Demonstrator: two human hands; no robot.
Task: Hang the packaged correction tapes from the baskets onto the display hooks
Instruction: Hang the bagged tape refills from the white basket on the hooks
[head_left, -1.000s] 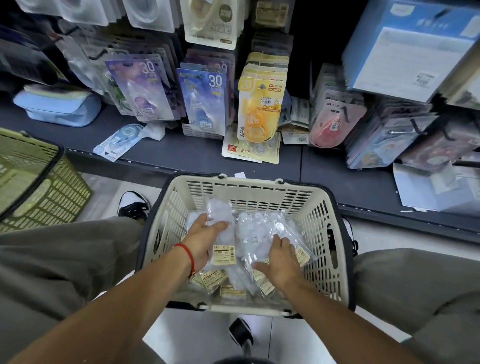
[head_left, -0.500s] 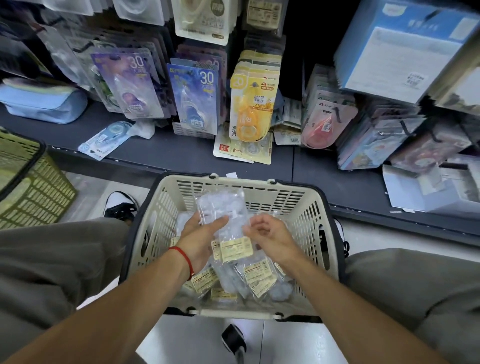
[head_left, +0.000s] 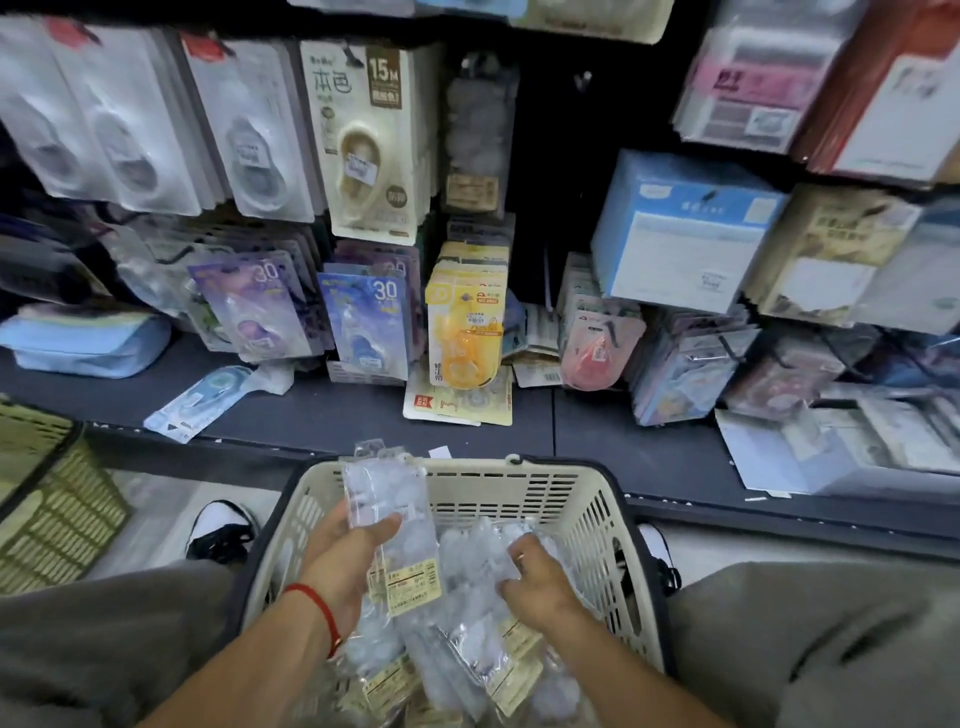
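A cream basket stands between my knees and holds several clear packaged correction tapes with tan labels. My left hand grips a small stack of clear packs, held upright above the basket's near left side. My right hand reaches down into the basket, fingers curled around another clear pack in the pile. Above the shelf, more packaged tapes hang on display hooks, among them a beige 15M pack and clear packs like mine.
A dark shelf runs in front of me, with a loose blue tape pack and a yellow pack on it. A green basket sits at the left. A blue box hangs at the right.
My left hand lifted its stack of packs higher. My right hand dropped back into the pile to the right. The view tilted up, showing the upper hooks.
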